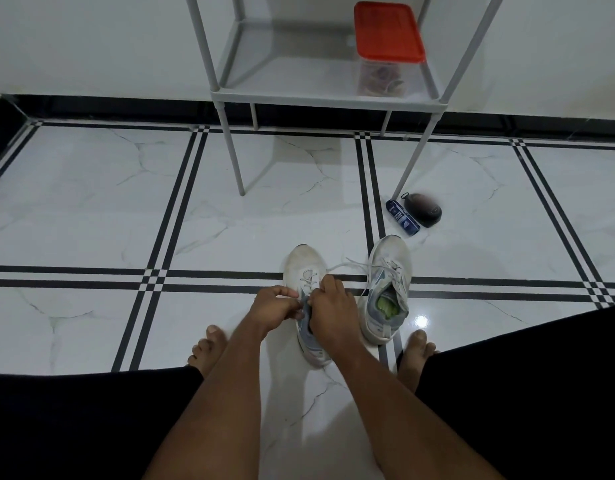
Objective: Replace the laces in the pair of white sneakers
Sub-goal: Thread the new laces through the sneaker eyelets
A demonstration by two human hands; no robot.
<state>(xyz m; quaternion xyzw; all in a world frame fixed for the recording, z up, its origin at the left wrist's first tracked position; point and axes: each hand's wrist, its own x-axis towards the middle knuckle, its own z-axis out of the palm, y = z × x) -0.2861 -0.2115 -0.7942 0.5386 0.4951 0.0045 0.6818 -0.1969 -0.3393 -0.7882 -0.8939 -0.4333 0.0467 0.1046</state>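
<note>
White lace (337, 268) is what my fingers are working on: the right hand (328, 306) is curled over the top of the left sneaker (308, 289), its fingers closed on the lacing near the upper eyelets, though I cannot tell exactly which strand they pinch. My left hand (273, 306) sits just beside it, fingertips bent in and pinching at the sneaker's grey tongue edge, touching the right hand. A loose length of lace runs from under my right hand across the floor toward the right sneaker (389, 289), which stands just beside the first, toe pointing away, green insole showing, its own lace slack. Both shoes rest on the white marble floor (91, 209) between my bare feet. Farther out, a blue tube (402, 216) and a dark brush (424, 209) lie by the leg of a grey shelf rack (226, 95), which carries a red-lidded container (387, 32).
</note>
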